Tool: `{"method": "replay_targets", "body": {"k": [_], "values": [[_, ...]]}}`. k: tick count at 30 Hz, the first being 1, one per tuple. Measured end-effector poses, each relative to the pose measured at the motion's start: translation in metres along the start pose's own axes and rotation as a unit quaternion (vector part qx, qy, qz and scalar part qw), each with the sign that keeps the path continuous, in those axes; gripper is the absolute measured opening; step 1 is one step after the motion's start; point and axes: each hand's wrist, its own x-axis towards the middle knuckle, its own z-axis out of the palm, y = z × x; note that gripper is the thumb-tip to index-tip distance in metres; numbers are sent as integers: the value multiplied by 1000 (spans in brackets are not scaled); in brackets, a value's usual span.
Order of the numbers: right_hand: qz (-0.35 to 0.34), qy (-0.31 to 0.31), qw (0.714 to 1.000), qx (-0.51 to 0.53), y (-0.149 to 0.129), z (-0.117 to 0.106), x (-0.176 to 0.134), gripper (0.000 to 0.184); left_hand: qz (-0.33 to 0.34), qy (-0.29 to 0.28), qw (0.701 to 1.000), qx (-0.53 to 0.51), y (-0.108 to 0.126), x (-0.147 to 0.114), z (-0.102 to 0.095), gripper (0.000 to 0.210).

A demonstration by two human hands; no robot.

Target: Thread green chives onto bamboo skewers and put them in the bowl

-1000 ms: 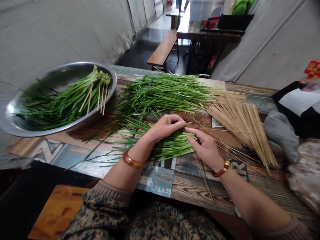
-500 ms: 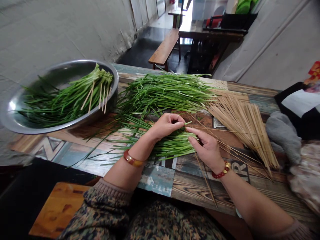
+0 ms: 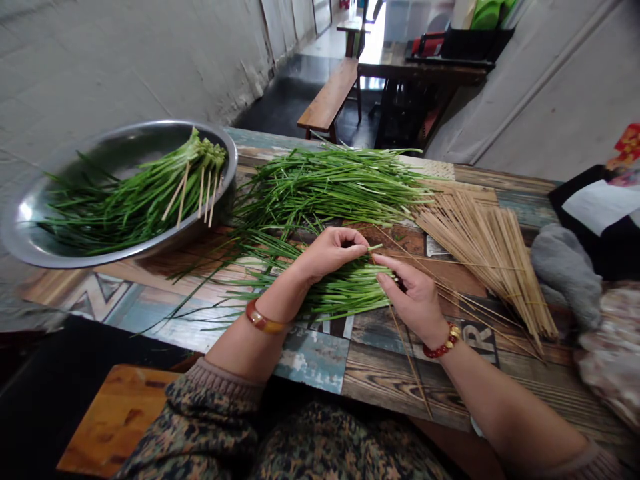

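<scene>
My left hand point(image 3: 337, 253) pinches the pale end of a garlic chive point(image 3: 375, 247) between thumb and fingertips. Just to its right, my right hand point(image 3: 415, 293) closes its thumb and forefinger around a thin bamboo skewer point(image 3: 411, 360), whose lower length slants down toward the table's near edge. The skewer's upper tip lies close by the left fingertips; whether it pierces the stem I cannot tell. Beneath both hands spreads a loose bunch of chives point(image 3: 350, 300), pale ends to the right. Behind it lies a bigger chive pile point(image 3: 330, 187).
A steel basin point(image 3: 120, 259) at the left holds chives threaded on skewers. A fan of bamboo skewers point(image 3: 485, 260) lies right, with several loose ones nearer me. Grey cloth point(image 3: 565, 267) and a plastic bag point(image 3: 613, 347) sit at the right edge. A bench point(image 3: 330, 93) stands beyond the table.
Hardly anything differs. Both hands keep the same hold, and the skewer's lower end has shifted very slightly left.
</scene>
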Motion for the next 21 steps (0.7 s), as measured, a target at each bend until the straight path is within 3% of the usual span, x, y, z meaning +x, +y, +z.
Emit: {"method": "replay_targets", "body": {"k": [21], "values": [[-1,-5,1000,5,-1,-1,1,30,3,-13,1000,5,-1,0,0,20]]}}
